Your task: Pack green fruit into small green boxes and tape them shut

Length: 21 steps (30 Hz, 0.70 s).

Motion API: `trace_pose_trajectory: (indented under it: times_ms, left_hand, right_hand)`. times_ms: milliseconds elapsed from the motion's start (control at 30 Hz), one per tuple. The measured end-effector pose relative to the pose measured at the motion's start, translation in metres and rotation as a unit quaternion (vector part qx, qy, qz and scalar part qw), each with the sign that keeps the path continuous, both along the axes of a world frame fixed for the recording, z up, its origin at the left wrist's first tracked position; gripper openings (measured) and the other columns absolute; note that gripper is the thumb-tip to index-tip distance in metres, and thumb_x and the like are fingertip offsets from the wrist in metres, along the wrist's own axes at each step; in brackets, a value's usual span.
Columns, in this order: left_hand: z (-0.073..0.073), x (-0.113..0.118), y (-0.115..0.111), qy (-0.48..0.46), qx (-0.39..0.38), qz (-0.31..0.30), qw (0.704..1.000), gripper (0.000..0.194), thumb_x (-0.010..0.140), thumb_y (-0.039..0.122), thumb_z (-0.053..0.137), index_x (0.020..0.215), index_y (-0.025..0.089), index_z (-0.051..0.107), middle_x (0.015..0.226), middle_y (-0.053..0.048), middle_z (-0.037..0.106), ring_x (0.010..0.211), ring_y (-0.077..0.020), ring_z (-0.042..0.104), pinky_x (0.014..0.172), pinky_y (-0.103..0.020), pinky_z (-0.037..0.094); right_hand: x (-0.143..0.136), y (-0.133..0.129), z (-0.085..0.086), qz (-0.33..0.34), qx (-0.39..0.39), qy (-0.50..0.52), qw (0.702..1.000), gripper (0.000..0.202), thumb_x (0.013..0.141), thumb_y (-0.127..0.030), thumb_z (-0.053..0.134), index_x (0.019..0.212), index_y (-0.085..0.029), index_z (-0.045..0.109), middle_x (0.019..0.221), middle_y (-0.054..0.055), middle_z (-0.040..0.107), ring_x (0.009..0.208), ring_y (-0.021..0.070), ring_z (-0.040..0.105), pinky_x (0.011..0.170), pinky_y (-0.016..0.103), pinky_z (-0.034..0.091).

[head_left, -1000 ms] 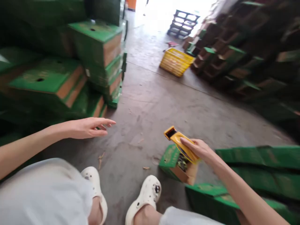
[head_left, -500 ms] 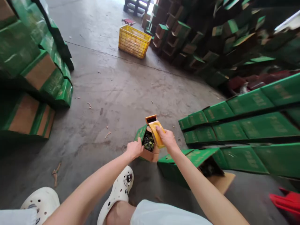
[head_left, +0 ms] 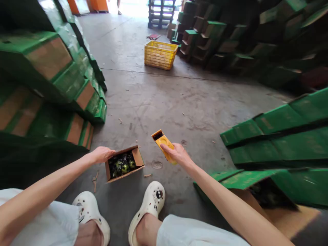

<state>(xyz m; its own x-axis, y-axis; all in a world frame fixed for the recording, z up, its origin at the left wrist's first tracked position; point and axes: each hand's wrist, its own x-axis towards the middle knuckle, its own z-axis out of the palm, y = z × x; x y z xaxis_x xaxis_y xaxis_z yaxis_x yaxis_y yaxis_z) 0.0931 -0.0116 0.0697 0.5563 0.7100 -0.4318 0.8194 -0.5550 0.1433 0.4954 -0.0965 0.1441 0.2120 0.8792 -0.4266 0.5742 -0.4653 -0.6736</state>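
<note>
My left hand (head_left: pixel 104 154) is closed on the left end of a small cardboard box (head_left: pixel 138 157), just in front of my feet. The box's top is open, and green round fruit (head_left: pixel 125 167) in dark, shiny plastic shows inside. To the right of the box, apart from it, my right hand (head_left: pixel 179 153) grips a yellow tape dispenser (head_left: pixel 164 141). Its dark mouth points up and to the left. My thumb lies along the dispenser's top.
Stacks of green boxes stand at left (head_left: pixel 79 92) and right (head_left: pixel 271 119). An opened green carton (head_left: pixel 238 179) sits beside my right forearm. A yellow plastic crate (head_left: pixel 161 54) stands farther off on the concrete floor (head_left: pixel 164 92), with a dark pallet (head_left: pixel 161 13) behind it.
The box has moved left, held by my left hand, and has turned so its opening faces up. My right hand with the tape dispenser is now apart from it. The view has shifted.
</note>
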Motion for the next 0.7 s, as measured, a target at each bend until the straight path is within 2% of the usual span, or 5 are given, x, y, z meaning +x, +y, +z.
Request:
trace_pose_trajectory:
  times_ms: [100,200,400,567,700]
  left_hand:
    - [0.018,-0.023,-0.017,-0.018,0.059,0.077,0.995,0.03,0.099,0.017,0.047,0.117,0.025,0.07,0.104,-0.006,0.073,0.099,-0.02,0.071,0.085,-0.024,0.05]
    - [0.022,-0.009,-0.036,-0.02,0.064,0.091,0.994,0.035,0.101,0.013,0.037,0.115,0.02,0.068,0.112,-0.011,0.07,0.103,-0.0228,0.07,0.09,-0.03,0.052]
    - [-0.01,0.026,-0.075,0.024,0.003,0.146,0.989,0.042,0.101,0.019,0.046,0.14,0.018,0.06,0.143,-0.019,0.06,0.118,-0.0306,0.066,0.098,-0.039,0.055]
    - [-0.027,0.015,-0.087,0.014,-0.007,0.13,0.991,0.04,0.098,0.011,0.039,0.127,0.015,0.067,0.125,-0.02,0.067,0.116,-0.0319,0.065,0.097,-0.042,0.058]
    - [-0.037,0.0,-0.086,-0.016,-0.027,0.112,0.993,0.053,0.094,0.004,0.04,0.142,0.016,0.06,0.146,-0.021,0.06,0.129,-0.0302,0.063,0.106,-0.042,0.056]
  right_hand:
    - [-0.036,0.009,-0.01,0.048,-0.046,0.005,0.998,0.048,0.092,-0.064,0.06,0.084,-0.017,0.068,0.077,0.005,0.072,0.072,0.0185,0.067,0.057,0.024,0.041]
    - [-0.07,0.018,-0.019,0.087,-0.079,-0.029,0.993,0.042,0.092,-0.058,0.062,0.093,-0.016,0.068,0.089,0.008,0.075,0.082,0.0218,0.071,0.064,0.026,0.045]
    - [-0.118,0.034,-0.036,0.152,-0.103,-0.103,0.978,0.042,0.097,-0.054,0.06,0.118,-0.018,0.059,0.117,0.015,0.074,0.106,0.0284,0.071,0.08,0.031,0.049]
    - [-0.141,0.048,-0.05,0.206,-0.09,-0.153,0.962,0.046,0.1,-0.049,0.06,0.128,-0.014,0.051,0.121,0.02,0.073,0.115,0.033,0.07,0.088,0.034,0.047]
    - [-0.157,0.056,-0.055,0.243,-0.103,-0.168,0.95,0.052,0.1,-0.049,0.063,0.132,-0.01,0.048,0.129,0.026,0.07,0.122,0.037,0.068,0.093,0.036,0.047]
